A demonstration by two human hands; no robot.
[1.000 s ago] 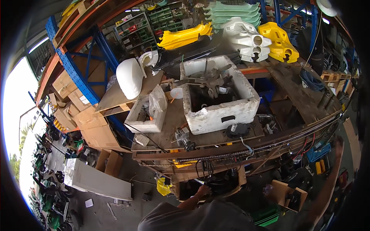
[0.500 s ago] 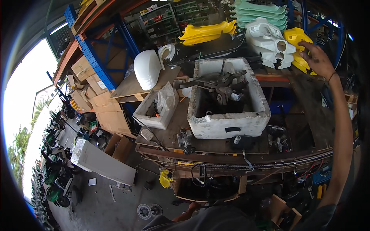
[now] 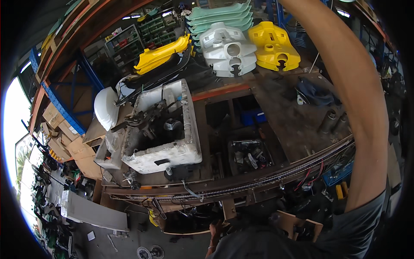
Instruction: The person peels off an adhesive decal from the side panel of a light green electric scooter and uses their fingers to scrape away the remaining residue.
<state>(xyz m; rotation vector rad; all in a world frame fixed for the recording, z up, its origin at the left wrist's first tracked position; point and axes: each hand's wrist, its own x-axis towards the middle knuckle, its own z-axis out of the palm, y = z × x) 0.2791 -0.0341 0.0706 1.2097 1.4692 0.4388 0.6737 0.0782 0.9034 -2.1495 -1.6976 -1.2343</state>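
My right forearm (image 3: pixel 358 108) stretches up past the yellow plastic body panel (image 3: pixel 276 45) to the top edge, where the hand is out of sight. Low at the centre, my left hand (image 3: pixel 214 232) hangs beside a cardboard box (image 3: pixel 228 209) under the bench; its fingers are too small and dark to read. On the bench (image 3: pixel 284 134), a worn white foam box (image 3: pixel 177 153) holds dark metal parts. White stacked panels (image 3: pixel 228 47) stand left of the yellow one, with mint-green panels (image 3: pixel 220 13) behind.
Blue-and-orange racking (image 3: pixel 64 110) and cartons (image 3: pixel 64 134) stand at the left, above a long pale box (image 3: pixel 92 207). A tray of small parts (image 3: pixel 250 153) and a blue bin (image 3: pixel 254 114) sit in the bench's gap. A dark cloth (image 3: pixel 315 93) lies at the right.
My right arm has risen from low at the right, past the yellow panel, until the hand left the top edge. The view has swung rightward, so the bench's things appear further left.
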